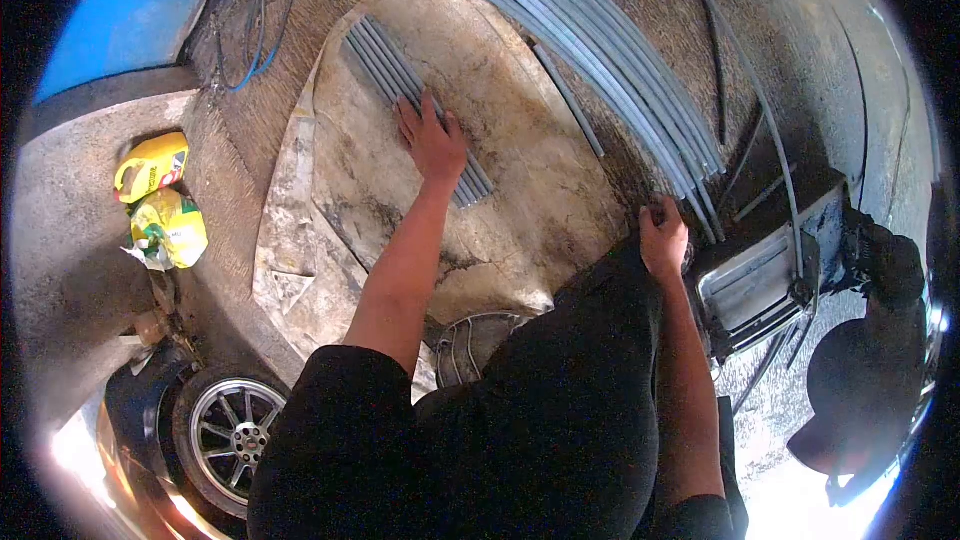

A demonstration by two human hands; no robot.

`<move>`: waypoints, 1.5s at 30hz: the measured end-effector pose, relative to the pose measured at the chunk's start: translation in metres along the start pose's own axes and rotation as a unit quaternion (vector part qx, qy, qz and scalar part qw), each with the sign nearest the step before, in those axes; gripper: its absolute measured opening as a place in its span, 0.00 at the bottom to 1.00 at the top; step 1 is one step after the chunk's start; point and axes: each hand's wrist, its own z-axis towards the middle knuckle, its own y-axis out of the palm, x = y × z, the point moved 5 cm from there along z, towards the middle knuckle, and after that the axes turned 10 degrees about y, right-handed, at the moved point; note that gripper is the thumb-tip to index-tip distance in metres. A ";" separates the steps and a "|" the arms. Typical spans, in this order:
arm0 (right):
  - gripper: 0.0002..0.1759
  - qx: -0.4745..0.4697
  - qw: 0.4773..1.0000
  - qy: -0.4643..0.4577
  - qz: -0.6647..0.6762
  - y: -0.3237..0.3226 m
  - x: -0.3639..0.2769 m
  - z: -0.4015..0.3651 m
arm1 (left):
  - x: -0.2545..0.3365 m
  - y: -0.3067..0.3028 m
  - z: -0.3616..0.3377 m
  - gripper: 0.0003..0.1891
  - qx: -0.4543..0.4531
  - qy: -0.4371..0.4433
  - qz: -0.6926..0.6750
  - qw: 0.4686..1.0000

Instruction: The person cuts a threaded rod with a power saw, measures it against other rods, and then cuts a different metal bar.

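Several short grey metal rods [380, 60] lie side by side on a stained, light-coloured sheet [520, 210]. My left hand [437, 143] rests on them near their middle, fingers spread. Off to the right, my right hand [664, 235] is beside my dark-clothed leg, near the lower ends of a large bundle of long grey rods [620, 60]. Its fingers are curled together, and what they hold, if anything, cannot be made out. One single short rod [570, 102] lies between the sheet and the long bundle.
A yellow jug [152, 166] and a yellow-green bag [170, 228] are at the left. A wheel [235, 435] shows lower left. Right of me are a metal frame machine [755, 290], thin bars [770, 120] and a person in a dark cap [850, 390].
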 end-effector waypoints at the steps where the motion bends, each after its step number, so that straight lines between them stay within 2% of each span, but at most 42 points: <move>1: 0.18 0.009 1.000 -0.014 -0.009 -0.001 -0.002 -0.001 | 0.000 -0.001 -0.001 0.27 -0.004 -0.001 -0.006 1.000; 9: 0.19 0.007 1.000 -0.005 -0.018 -0.003 -0.009 -0.004 | 0.000 0.001 0.000 0.26 -0.011 -0.002 -0.021 1.000; 11: 0.20 0.003 1.000 -0.010 -0.001 0.002 0.006 0.001 | -0.007 0.009 0.000 0.26 0.029 0.021 -0.012 0.999; 15: 0.18 0.007 0.997 0.081 -0.007 -0.010 -0.005 -0.001 | -0.009 0.012 0.001 0.26 0.063 0.031 -0.046 0.996; 17: 0.16 0.029 0.986 0.031 0.161 -0.019 -0.003 0.005 | 0.003 0.011 0.000 0.27 0.049 0.044 -0.024 0.998; 18: 0.16 0.045 0.985 0.045 0.162 -0.024 0.004 0.009 | 0.013 0.011 -0.001 0.27 0.039 0.045 0.011 0.998; 19: 0.16 0.031 0.984 0.063 0.163 -0.028 0.013 0.016 | 0.035 0.003 -0.002 0.27 0.030 0.063 0.000 0.998; 20: 0.17 0.017 0.983 0.081 0.164 -0.031 0.022 0.020 | 0.063 -0.006 -0.003 0.25 0.040 0.120 -0.067 0.990; 21: 0.15 0.046 0.981 0.080 0.170 -0.049 0.018 0.021 | 0.096 -0.016 -0.002 0.24 0.049 0.175 -0.138 0.974; 22: 0.14 0.076 0.979 0.078 0.174 -0.072 0.009 0.022 | 0.125 -0.018 0.001 0.24 0.039 0.192 -0.154 0.969; 23: 0.14 0.104 0.972 0.074 0.196 -0.090 0.008 0.023 | 0.157 -0.020 -0.002 0.22 0.014 0.258 -0.195 0.946; 24: 0.14 0.129 0.975 0.042 0.174 -0.106 0.011 0.028 | 0.184 -0.018 -0.009 0.21 -0.013 0.324 -0.235 0.916; 26: 0.14 0.171 0.977 0.057 0.117 -0.121 0.033 0.043 | 0.225 0.000 -0.017 0.19 -0.028 0.385 -0.270 0.882; 27: 0.15 0.182 0.972 0.061 0.137 -0.132 0.041 0.053 | 0.258 0.008 -0.012 0.17 -0.059 0.432 -0.277 0.856; 28: 0.15 0.188 0.973 0.050 0.123 -0.151 0.037 0.059 | 0.295 0.001 0.001 0.17 -0.042 0.443 -0.291 0.847; 31: 0.16 0.220 0.964 0.098 0.109 -0.182 0.050 0.060 | 0.370 -0.016 0.016 0.17 -0.095 0.547 -0.225 0.801; 33: 0.15 0.314 0.935 0.070 0.147 -0.201 0.062 0.064 | 0.413 -0.024 0.038 0.19 -0.082 0.572 -0.174 0.797; 35: 0.15 0.294 0.936 0.094 0.169 -0.203 0.070 0.073 | 0.437 -0.023 0.053 0.21 -0.079 0.584 -0.121 0.799; 38: 0.15 0.285 0.934 0.130 0.172 -0.200 0.078 0.048 | 0.457 -0.021 0.069 0.25 -0.132 0.589 -0.046 0.796; 40: 0.14 0.153 0.979 0.111 0.075 -0.191 0.073 0.016 | 0.458 -0.001 0.076 0.26 -0.190 0.564 0.033 0.803; 42: 0.13 0.032 0.996 0.025 -0.081 -0.200 0.068 -0.029 | 0.463 0.006 0.070 0.24 -0.167 0.589 0.028 0.790; 43: 0.12 0.031 0.991 -0.033 -0.123 -0.207 0.073 -0.055 | 0.466 0.012 0.064 0.23 -0.168 0.623 0.037 0.763; 44: 0.11 0.028 0.992 -0.024 -0.118 -0.221 0.081 -0.080 | 0.475 0.019 0.061 0.21 -0.168 0.658 0.048 0.732; 45: 0.08 0.040 0.990 0.041 -0.128 -0.218 0.110 -0.094 | 0.484 0.031 0.063 0.21 -0.172 0.669 0.049 0.721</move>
